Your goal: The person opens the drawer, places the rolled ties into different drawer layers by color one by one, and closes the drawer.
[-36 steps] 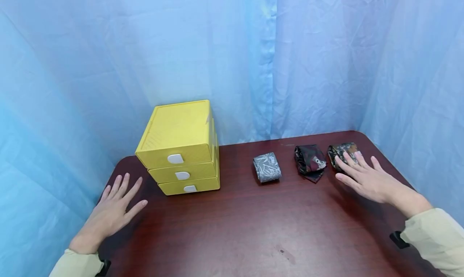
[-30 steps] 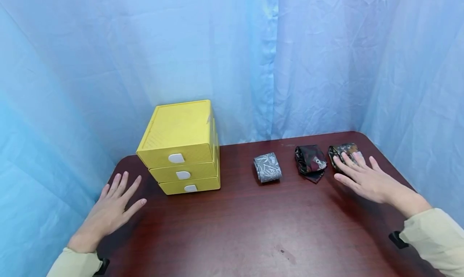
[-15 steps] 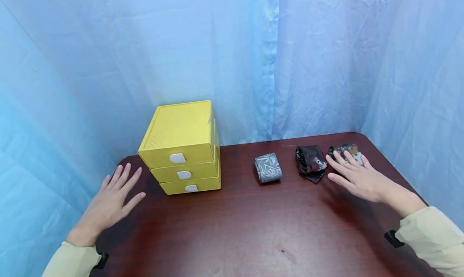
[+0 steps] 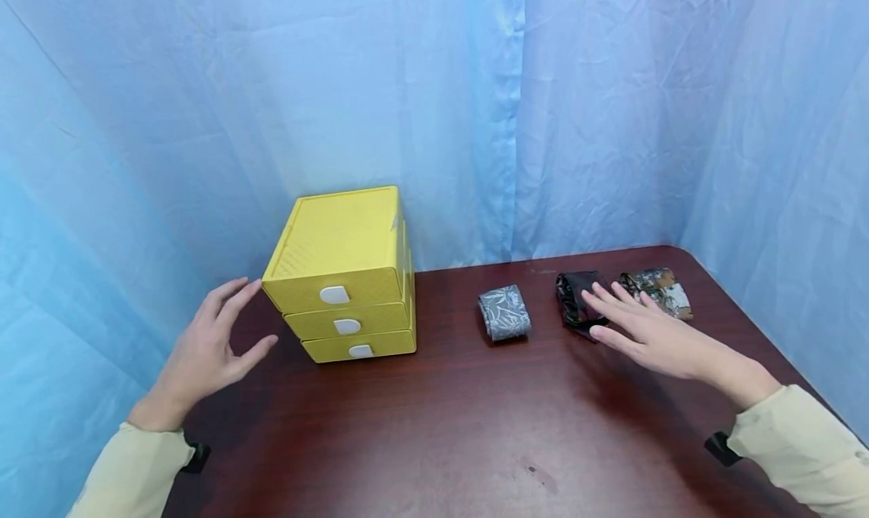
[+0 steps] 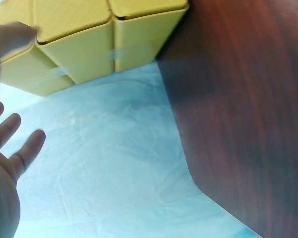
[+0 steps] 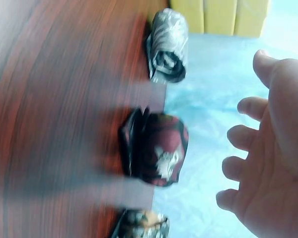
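A yellow three-drawer box (image 4: 346,235) with white pull tabs stands at the table's back left. Its drawers are closed. My left hand (image 4: 200,352) hovers at its left front corner, fingers extended and thumb apart; whether the fingertips touch it I cannot tell. A grey rolled-up necktie (image 4: 505,313) with white leaf patterns lies right of the box. Farther right are a dark maroon rolled necktie (image 6: 161,148) and a multicoloured, dark-patterned roll (image 4: 668,290). Above the table, my right hand (image 4: 661,341) is held with straight, spread fingers, partly hiding the dark necktie in the head view. It holds nothing.
The dark red-brown table (image 4: 434,420) has rounded back corners. Light blue curtains (image 4: 339,88) hang behind it and along both sides. A small dark mark (image 4: 536,473) shows near the table's front.
My left hand has risen and moved toward the box's corner, its fingers drawing closer together. My right hand has shifted left, from over the multicoloured roll to the dark necktie.
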The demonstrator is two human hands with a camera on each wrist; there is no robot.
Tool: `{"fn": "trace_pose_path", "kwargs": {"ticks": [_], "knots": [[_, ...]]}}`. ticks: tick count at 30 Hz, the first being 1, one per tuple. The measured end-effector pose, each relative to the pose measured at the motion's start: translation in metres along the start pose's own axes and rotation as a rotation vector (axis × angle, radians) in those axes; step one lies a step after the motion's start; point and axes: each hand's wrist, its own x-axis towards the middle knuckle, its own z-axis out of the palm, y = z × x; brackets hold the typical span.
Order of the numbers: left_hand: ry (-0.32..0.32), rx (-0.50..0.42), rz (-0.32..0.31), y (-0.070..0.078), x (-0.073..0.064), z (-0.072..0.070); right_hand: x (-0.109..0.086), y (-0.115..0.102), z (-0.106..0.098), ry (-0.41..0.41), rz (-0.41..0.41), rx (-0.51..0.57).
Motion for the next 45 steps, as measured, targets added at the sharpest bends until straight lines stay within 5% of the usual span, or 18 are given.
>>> {"fn": "trace_pose_path", "kwargs": {"ticks": [5,10,20,35,45], "knots": [[0.026,-0.097,-0.036,-0.006,0.016,-0.003,0.004,-0.014,0.006,0.007,-0.054,0.034],[-0.017,-0.273,-0.105,-0.015,0.032,-0.005,0.008,-0.033,0.015,0.041,-0.111,0.035],[0.057,-0.544,-0.229,-0.013,0.051,0.004,0.028,-0.071,0.037,-0.017,-0.249,0.156],[-0.087,-0.638,-0.371,-0.013,0.062,0.009,0.038,-0.095,0.056,-0.083,-0.322,0.189],[-0.108,-0.676,-0.400,-0.018,0.070,0.012,0.040,-0.101,0.063,-0.137,-0.300,0.258]]}}
